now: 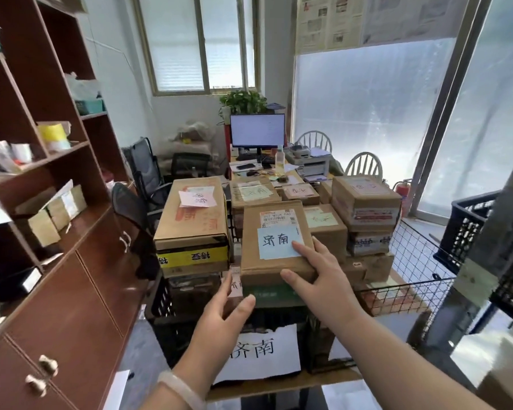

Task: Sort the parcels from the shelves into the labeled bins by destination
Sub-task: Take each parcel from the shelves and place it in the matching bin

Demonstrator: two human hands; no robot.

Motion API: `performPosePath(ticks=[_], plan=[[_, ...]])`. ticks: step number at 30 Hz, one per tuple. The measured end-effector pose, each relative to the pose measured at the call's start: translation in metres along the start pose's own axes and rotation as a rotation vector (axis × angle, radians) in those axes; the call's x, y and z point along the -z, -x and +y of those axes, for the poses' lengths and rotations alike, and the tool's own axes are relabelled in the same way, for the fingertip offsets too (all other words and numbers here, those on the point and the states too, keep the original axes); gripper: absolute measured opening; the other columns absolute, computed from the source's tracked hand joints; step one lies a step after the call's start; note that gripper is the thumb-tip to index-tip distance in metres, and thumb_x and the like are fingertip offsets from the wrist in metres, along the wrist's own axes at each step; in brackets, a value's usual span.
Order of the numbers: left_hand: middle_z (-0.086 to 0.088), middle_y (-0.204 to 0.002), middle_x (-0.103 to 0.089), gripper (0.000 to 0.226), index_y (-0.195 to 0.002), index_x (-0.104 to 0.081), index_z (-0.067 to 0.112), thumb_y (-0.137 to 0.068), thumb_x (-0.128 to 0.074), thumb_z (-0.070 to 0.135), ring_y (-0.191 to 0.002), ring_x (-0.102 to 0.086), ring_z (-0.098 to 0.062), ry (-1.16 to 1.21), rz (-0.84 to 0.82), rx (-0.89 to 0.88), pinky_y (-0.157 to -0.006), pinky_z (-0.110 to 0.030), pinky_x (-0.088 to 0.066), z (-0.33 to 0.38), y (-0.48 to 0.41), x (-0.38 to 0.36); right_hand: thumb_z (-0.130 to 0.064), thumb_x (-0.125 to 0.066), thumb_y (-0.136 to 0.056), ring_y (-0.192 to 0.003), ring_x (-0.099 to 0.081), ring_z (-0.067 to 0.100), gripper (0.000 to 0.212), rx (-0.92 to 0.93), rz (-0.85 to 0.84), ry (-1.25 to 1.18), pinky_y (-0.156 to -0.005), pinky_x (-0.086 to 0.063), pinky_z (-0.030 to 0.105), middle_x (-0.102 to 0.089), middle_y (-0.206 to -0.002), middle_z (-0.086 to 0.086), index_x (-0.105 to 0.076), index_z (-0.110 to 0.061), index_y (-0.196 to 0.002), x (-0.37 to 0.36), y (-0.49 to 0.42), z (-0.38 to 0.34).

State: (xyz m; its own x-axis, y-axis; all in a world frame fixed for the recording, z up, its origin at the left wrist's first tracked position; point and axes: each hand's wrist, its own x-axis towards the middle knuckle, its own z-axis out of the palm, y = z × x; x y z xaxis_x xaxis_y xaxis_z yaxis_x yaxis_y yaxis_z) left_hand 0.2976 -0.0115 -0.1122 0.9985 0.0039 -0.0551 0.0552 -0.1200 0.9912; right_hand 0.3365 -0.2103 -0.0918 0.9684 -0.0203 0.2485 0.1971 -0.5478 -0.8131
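Observation:
A brown cardboard parcel (267, 266) with a blue handwritten note (279, 242) on top lies on a green-sided box, at the top of a stack in a black crate bin (160, 303). A white paper label (264, 355) with handwritten characters hangs on the bin's front. My right hand (320, 276) grips the parcel's near right corner, with the thumb on the front face and the fingers on top. My left hand (222, 315) is lower, at the left. Its relaxed fingers touch the corner of a lower parcel in the stack.
A long yellow-taped box (193, 214) sits left of the stack. Several noted parcels (365, 202) are piled in a wire basket (409, 288) on the right, and beyond it stands another black crate (486, 241). The brown shelf unit (71, 261) at left holds small parcels (57, 214). Behind are a desk, a monitor (256, 130) and chairs.

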Motion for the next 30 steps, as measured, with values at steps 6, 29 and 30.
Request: performPosePath(ticks=[6, 29, 30], plan=[[0.011, -0.148, -0.041, 0.075, -0.151, -0.024, 0.042, -0.087, -0.060, 0.058, -0.133, -0.041, -0.011, -0.074, 0.028, 0.004, -0.112, -0.038, -0.036, -0.007, -0.011, 0.015, -0.045, -0.069, -0.086, -0.141, -0.021, 0.010, 0.061, -0.008, -0.048, 0.026, -0.114, -0.034, 0.034, -0.015, -0.159, -0.015, -0.043, -0.046, -0.141, -0.016, 0.008, -0.005], [0.013, -0.155, -0.032, 0.068, -0.152, -0.025, 0.039, -0.094, -0.058, 0.047, -0.141, -0.031, -0.008, -0.336, -0.042, 0.003, -0.114, -0.033, -0.029, -0.010, -0.035, 0.028, -0.046, -0.065, -0.089, -0.145, -0.025, 0.017, 0.062, -0.158, -0.213, 0.073, -0.116, -0.024, 0.037, -0.021, -0.160, -0.005, -0.040, -0.039, -0.145, -0.041, -0.048, 0.023], [0.013, -0.156, -0.031, 0.067, -0.152, -0.025, 0.039, -0.094, -0.058, 0.046, -0.142, -0.030, -0.008, -0.361, -0.044, -0.003, -0.114, -0.032, -0.028, -0.010, -0.035, 0.028, -0.047, -0.063, -0.090, -0.145, -0.024, 0.018, 0.062, -0.168, -0.218, 0.095, -0.117, -0.024, 0.036, -0.021, -0.161, -0.004, -0.038, -0.039, -0.147, -0.043, -0.047, 0.026]])
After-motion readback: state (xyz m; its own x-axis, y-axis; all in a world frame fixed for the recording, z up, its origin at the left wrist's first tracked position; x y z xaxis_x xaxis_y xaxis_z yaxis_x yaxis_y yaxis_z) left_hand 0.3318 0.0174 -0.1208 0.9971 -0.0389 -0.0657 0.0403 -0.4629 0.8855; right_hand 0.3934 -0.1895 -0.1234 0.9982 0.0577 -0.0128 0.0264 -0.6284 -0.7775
